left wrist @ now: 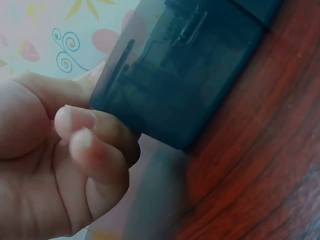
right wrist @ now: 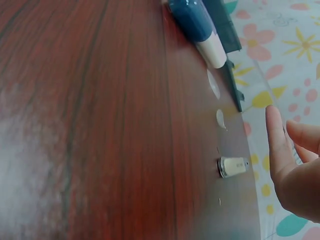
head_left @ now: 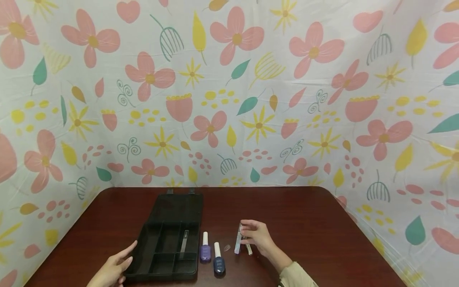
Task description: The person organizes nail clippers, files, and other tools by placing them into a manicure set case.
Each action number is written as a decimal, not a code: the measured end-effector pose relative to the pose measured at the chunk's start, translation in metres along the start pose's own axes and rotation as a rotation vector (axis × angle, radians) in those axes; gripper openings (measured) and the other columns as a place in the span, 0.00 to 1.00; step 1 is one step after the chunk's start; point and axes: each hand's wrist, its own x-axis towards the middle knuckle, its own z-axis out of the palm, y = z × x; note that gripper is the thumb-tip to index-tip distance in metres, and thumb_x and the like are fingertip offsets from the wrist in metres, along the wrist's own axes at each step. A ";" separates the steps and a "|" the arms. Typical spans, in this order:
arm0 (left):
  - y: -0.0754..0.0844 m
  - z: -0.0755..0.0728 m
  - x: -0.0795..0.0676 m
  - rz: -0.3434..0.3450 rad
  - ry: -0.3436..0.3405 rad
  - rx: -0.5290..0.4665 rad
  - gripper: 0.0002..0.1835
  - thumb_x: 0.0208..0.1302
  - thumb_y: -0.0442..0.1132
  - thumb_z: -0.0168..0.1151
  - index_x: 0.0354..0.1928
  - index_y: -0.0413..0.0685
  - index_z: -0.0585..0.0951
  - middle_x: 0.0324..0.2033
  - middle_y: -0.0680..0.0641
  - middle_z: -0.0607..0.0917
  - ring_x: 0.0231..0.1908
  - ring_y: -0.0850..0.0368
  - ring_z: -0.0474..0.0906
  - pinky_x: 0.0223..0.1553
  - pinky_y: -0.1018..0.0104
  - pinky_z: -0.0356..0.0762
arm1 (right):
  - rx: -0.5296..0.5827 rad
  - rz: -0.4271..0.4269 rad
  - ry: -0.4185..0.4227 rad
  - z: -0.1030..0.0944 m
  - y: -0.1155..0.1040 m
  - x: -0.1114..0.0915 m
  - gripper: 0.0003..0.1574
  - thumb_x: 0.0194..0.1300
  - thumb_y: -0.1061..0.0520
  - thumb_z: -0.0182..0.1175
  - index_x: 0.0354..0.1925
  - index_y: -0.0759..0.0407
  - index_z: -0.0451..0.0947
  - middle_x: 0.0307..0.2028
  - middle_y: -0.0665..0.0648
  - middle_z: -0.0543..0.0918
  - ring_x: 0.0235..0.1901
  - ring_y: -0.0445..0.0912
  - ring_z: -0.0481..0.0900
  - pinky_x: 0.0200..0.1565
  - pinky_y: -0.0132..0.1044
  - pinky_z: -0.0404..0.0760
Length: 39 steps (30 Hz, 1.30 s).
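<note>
My left hand is at the near left corner of a black plastic compartment box, its index finger stretched along the side; the left wrist view shows some other fingers bent. The box lies with its lid folded back. A slim silvery tool rests in a right-hand compartment. My right hand pinches a pale, see-through strip, held upright over the table. Below this hand lies a small nail clipper. Two clear nail tips, one nearer the bottles and another nail tip, lie beside it.
Right of the box stand a purple nail polish bottle and a dark blue nail polish bottle, both with white caps. The dark red wooden table ends at a flower-patterned cloth behind it.
</note>
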 end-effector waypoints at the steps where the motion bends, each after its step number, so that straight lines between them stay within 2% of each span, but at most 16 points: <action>1: -0.001 0.001 0.000 -0.003 0.008 -0.005 0.34 0.66 0.40 0.49 0.66 0.37 0.46 0.53 0.19 0.57 0.13 0.58 0.63 0.18 0.63 0.67 | 0.002 0.000 0.001 0.001 0.000 0.000 0.26 0.56 0.74 0.55 0.53 0.83 0.62 0.31 0.58 0.77 0.29 0.47 0.79 0.33 0.48 0.77; 3: -0.001 0.001 -0.001 -0.002 0.008 -0.018 0.33 0.67 0.40 0.49 0.66 0.37 0.46 0.54 0.19 0.55 0.13 0.58 0.63 0.19 0.63 0.66 | -0.002 -0.002 0.003 0.003 0.000 0.000 0.25 0.56 0.74 0.55 0.53 0.83 0.63 0.31 0.58 0.77 0.29 0.47 0.79 0.33 0.48 0.77; 4: -0.001 0.001 -0.001 -0.001 0.002 -0.027 0.33 0.67 0.40 0.49 0.66 0.37 0.46 0.52 0.19 0.58 0.13 0.58 0.63 0.18 0.64 0.66 | -0.003 -0.004 0.003 0.004 0.000 0.000 0.25 0.56 0.74 0.55 0.52 0.83 0.63 0.31 0.58 0.77 0.29 0.47 0.79 0.33 0.47 0.77; 5: -0.001 0.001 -0.001 0.001 -0.004 -0.037 0.34 0.67 0.40 0.49 0.66 0.37 0.45 0.48 0.20 0.64 0.13 0.59 0.63 0.18 0.64 0.66 | -0.002 -0.005 0.004 0.005 0.000 0.000 0.25 0.56 0.73 0.55 0.52 0.83 0.62 0.31 0.58 0.77 0.29 0.46 0.78 0.33 0.47 0.78; 7: -0.001 0.001 0.000 0.000 -0.018 -0.058 0.34 0.67 0.39 0.49 0.66 0.37 0.44 0.33 0.30 0.72 0.13 0.60 0.63 0.18 0.65 0.66 | -0.002 -0.004 0.004 0.006 0.001 0.001 0.25 0.57 0.73 0.55 0.52 0.83 0.62 0.31 0.58 0.76 0.29 0.46 0.78 0.32 0.46 0.78; 9: 0.000 0.001 -0.001 -0.002 -0.015 -0.070 0.34 0.67 0.39 0.49 0.66 0.37 0.44 0.33 0.32 0.72 0.13 0.60 0.63 0.18 0.65 0.66 | -0.002 -0.004 0.002 0.007 0.001 0.001 0.25 0.58 0.73 0.54 0.52 0.84 0.62 0.31 0.58 0.76 0.28 0.45 0.77 0.32 0.46 0.78; 10: 0.000 0.001 -0.001 -0.006 -0.011 -0.070 0.34 0.67 0.39 0.48 0.66 0.37 0.44 0.33 0.32 0.71 0.13 0.60 0.63 0.18 0.65 0.66 | 0.000 -0.004 -0.001 0.008 0.002 0.001 0.25 0.58 0.73 0.54 0.52 0.84 0.61 0.31 0.58 0.76 0.28 0.45 0.76 0.32 0.46 0.78; 11: 0.000 0.002 0.000 -0.011 0.003 -0.068 0.34 0.67 0.40 0.49 0.66 0.37 0.45 0.39 0.28 0.70 0.13 0.60 0.63 0.18 0.65 0.66 | 0.002 -0.002 -0.003 0.009 0.002 0.002 0.25 0.58 0.73 0.54 0.52 0.84 0.61 0.31 0.57 0.76 0.28 0.45 0.77 0.32 0.45 0.78; 13: 0.000 0.003 0.000 -0.020 0.027 -0.066 0.33 0.67 0.40 0.49 0.66 0.37 0.46 0.50 0.23 0.60 0.13 0.59 0.63 0.19 0.64 0.65 | 0.003 -0.004 -0.001 0.010 0.003 0.002 0.25 0.57 0.74 0.53 0.52 0.85 0.61 0.30 0.57 0.77 0.28 0.45 0.77 0.32 0.45 0.78; 14: 0.000 0.004 0.000 -0.033 0.043 -0.069 0.33 0.67 0.39 0.49 0.67 0.38 0.47 0.54 0.23 0.54 0.13 0.58 0.62 0.19 0.64 0.65 | 0.005 -0.005 -0.001 0.011 0.003 0.003 0.25 0.57 0.74 0.53 0.52 0.85 0.60 0.30 0.57 0.77 0.27 0.45 0.77 0.32 0.45 0.78; 15: 0.000 0.005 0.000 -0.046 0.052 -0.075 0.32 0.67 0.39 0.49 0.67 0.39 0.48 0.55 0.22 0.52 0.13 0.59 0.62 0.19 0.64 0.65 | 0.007 -0.006 -0.001 0.012 0.003 0.003 0.25 0.57 0.74 0.53 0.52 0.85 0.60 0.30 0.57 0.77 0.28 0.45 0.77 0.32 0.45 0.78; 20: 0.002 0.007 0.001 -0.085 0.079 -0.110 0.31 0.67 0.36 0.48 0.67 0.41 0.49 0.56 0.22 0.51 0.12 0.59 0.61 0.19 0.64 0.64 | 0.032 0.000 0.003 0.016 0.006 0.006 0.25 0.57 0.74 0.53 0.52 0.84 0.60 0.30 0.57 0.76 0.27 0.45 0.77 0.32 0.45 0.78; 25: 0.002 0.007 0.001 -0.096 0.068 -0.136 0.31 0.68 0.36 0.46 0.68 0.41 0.47 0.56 0.21 0.48 0.12 0.59 0.60 0.19 0.64 0.65 | 0.058 -0.013 0.000 0.024 0.005 0.007 0.25 0.57 0.74 0.54 0.52 0.84 0.61 0.30 0.57 0.76 0.27 0.44 0.77 0.31 0.44 0.78; 31: 0.003 0.008 0.001 -0.122 0.100 -0.143 0.29 0.68 0.36 0.46 0.68 0.42 0.50 0.56 0.21 0.50 0.12 0.59 0.60 0.19 0.63 0.67 | 0.074 -0.013 -0.005 0.033 0.004 0.012 0.25 0.57 0.74 0.53 0.52 0.85 0.61 0.30 0.57 0.76 0.27 0.44 0.77 0.30 0.43 0.79; 36: 0.003 0.007 0.000 -0.112 0.060 -0.157 0.30 0.69 0.36 0.45 0.68 0.41 0.47 0.56 0.21 0.48 0.12 0.60 0.61 0.19 0.64 0.66 | 0.093 -0.019 -0.010 0.042 0.002 0.017 0.24 0.57 0.75 0.53 0.51 0.84 0.62 0.29 0.58 0.76 0.26 0.43 0.77 0.31 0.44 0.78; 39: 0.003 0.008 0.000 -0.109 0.064 -0.159 0.30 0.68 0.37 0.45 0.68 0.40 0.47 0.56 0.22 0.48 0.12 0.60 0.61 0.19 0.64 0.66 | 0.100 -0.026 -0.013 0.048 0.000 0.020 0.23 0.56 0.75 0.53 0.51 0.84 0.63 0.29 0.58 0.76 0.26 0.43 0.76 0.31 0.44 0.78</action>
